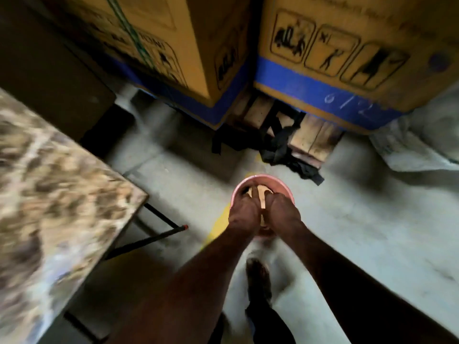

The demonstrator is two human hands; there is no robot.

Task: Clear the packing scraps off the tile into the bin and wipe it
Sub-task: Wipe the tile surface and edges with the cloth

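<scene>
- Both hands hung together over a pink bin (285,188) that stood on the grey concrete floor (360,232), near the middle of the scene.
- The left hand (242,213) and the right hand (282,212) sat side by side above the bin's near half, knuckles up.
- Between them were pale tan packing scraps (259,194), strip-shaped pieces reaching over the bin's mouth.
- The fingers of both hands curled downward at the scraps; motion blur hid whether they truly gripped the pieces or only pressed them, so I could not tell.
- The mottled brown-and-cream tile (49,182) filled the left side, resting on a black metal stand (159,235) whose foot reached toward the bin.
- The tile lay well apart from the bin, to its left.
- At the far side stood 2 yellow cartons (347,45) with blue bands and black handling symbols.
- A wooden pallet (313,139) showed beneath the right carton, with black strapping (280,147) trailing from it onto the floor just beyond the bin.
- A shoe (258,276) showed on the floor at the near edge, between the forearms.
</scene>
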